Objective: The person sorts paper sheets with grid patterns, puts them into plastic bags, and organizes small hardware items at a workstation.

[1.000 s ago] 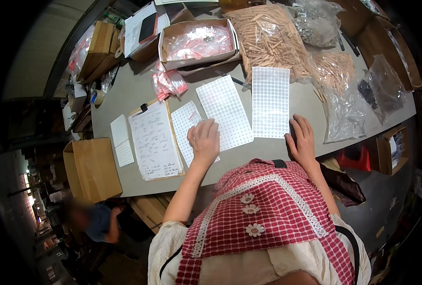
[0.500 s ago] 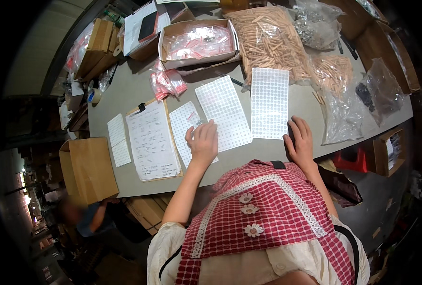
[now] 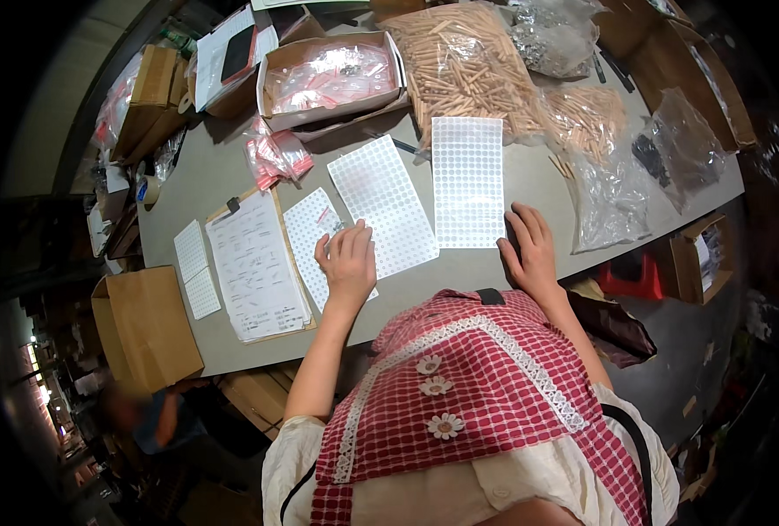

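Observation:
My left hand rests with its fingers spread over two white sheets of round stickers. One is a narrow sticker sheet with small dots, partly under the hand. The other is a larger sticker sheet that lies tilted and overlaps it. At the lower right corner of a third, straight sticker sheet, my right hand lies on the table with fingers apart, holding nothing. Left of these is a clipboard with a handwritten paper, and beyond it two small white dotted cards.
Across the back stand a white box of small plastic bags, a large bag of wooden pegs and a bundle of red-edged bags. Clear plastic bags lie at the right. A cardboard box stands by the left edge, near another person.
The whole view has shifted, so the table's contents appear further left. Both hands keep practically the same places against the sheets.

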The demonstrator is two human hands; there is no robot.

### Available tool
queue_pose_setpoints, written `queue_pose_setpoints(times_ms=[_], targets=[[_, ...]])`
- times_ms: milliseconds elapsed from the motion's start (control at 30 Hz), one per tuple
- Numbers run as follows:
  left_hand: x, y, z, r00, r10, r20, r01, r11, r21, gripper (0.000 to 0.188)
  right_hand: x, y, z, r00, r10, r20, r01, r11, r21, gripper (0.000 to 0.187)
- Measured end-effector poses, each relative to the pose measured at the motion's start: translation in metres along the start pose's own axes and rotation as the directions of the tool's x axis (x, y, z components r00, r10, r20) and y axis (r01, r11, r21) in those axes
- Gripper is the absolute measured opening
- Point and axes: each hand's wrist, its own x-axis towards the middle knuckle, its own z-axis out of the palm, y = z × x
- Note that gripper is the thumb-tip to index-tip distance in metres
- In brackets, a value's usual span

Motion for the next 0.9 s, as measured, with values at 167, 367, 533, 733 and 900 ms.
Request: queue_pose_setpoints(times_ms=[167, 367, 533, 733, 900], targets=[[0.0019, 0.0023, -0.0033, 1.000, -0.009, 0.002, 0.009, 1.000, -0.025, 0.027, -0.0006, 0.0002, 0.0006, 1.000, 0.008, 0.004, -0.008, 1.000, 0.010, 0.047], [0.0012, 0.0008, -0.0005, 1.000, -0.006, -0.014, 0.006, 0.999, -0.034, 0.026, -0.0009, 0.0008, 0.0025, 1.000, 0.012, 0.008, -0.012, 1.000, 0.012, 0.046], [-0.0016, -0.0013, 0.0015, 1.000, -0.027, -0.014, 0.026, 0.999, -0.026, 0.025, -0.0007, -0.0007, 0.0029, 1.000, 0.014, 0.020, -0.014, 1.000, 0.007, 0.046], [-0.0016, -0.0004, 0.0001, 0.999, -0.035, -0.032, 0.034, 0.999, -0.034, 0.025, -0.0019, -0.0005, 0.0029, 1.000, 0.007, 0.026, -0.007, 1.000, 0.001, 0.046], [0.0000, 0.0017, -0.0009, 0.999, -0.033, -0.037, 0.031, 0.999, -0.034, 0.025, -0.0019, 0.0017, 0.0003, 1.000, -0.006, 0.024, 0.006, 1.000, -0.005, 0.046]])
